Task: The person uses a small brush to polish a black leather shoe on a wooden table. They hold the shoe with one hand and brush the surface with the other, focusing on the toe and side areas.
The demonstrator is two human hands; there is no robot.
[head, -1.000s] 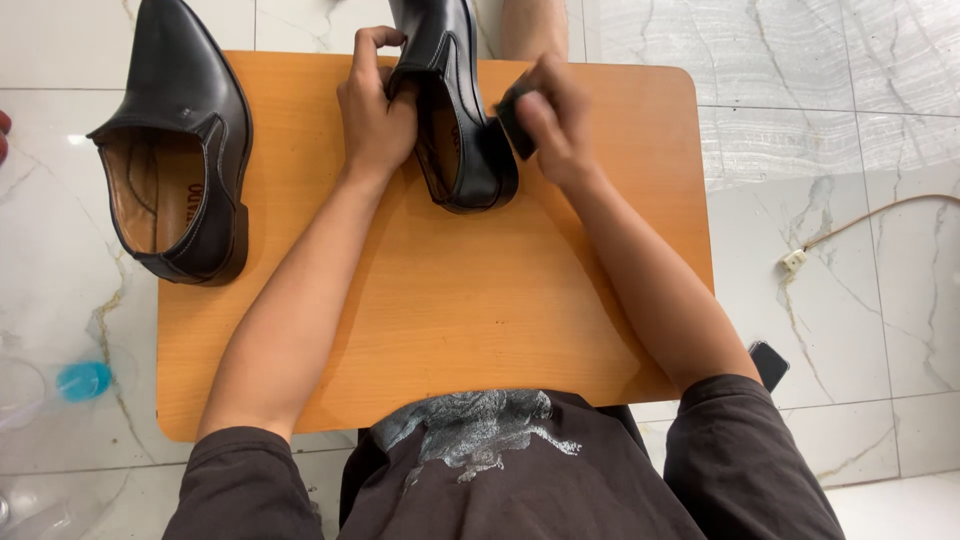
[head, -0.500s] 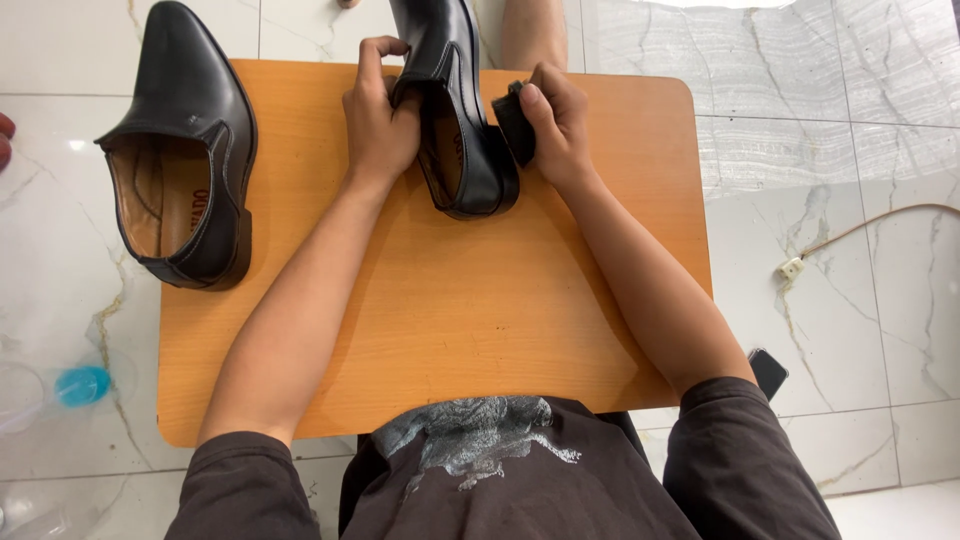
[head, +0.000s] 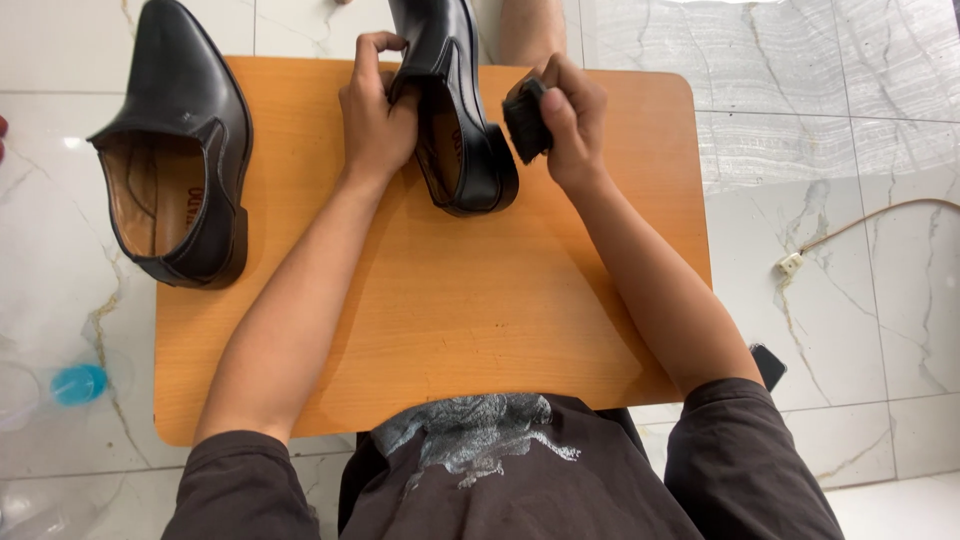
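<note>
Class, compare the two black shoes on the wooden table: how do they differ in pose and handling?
The held shoe is tipped on its side, gripped by the left hand, with the right hand pressing a brush beside it. The other shoe stands upright at the table edge, untouched, its tan lining showing. Both are black leather.

Your left hand (head: pixel 375 120) grips the shoe (head: pixel 455 110) at its opening, fingers (head: pixel 372 48) curled over the far edge; the shoe stands on the far middle of the table (head: pixel 450 300). Just right of the shoe's heel, your right hand (head: pixel 575 125) holds a brush (head: pixel 524 120), its fingers wrapped around the brush's right side. Well left of your left fingers, a second shoe (head: pixel 180 160) lies over the table's left edge. Beyond your right fingers, off the table, a cable (head: pixel 870 215) runs across the floor (head: pixel 850 100).
</note>
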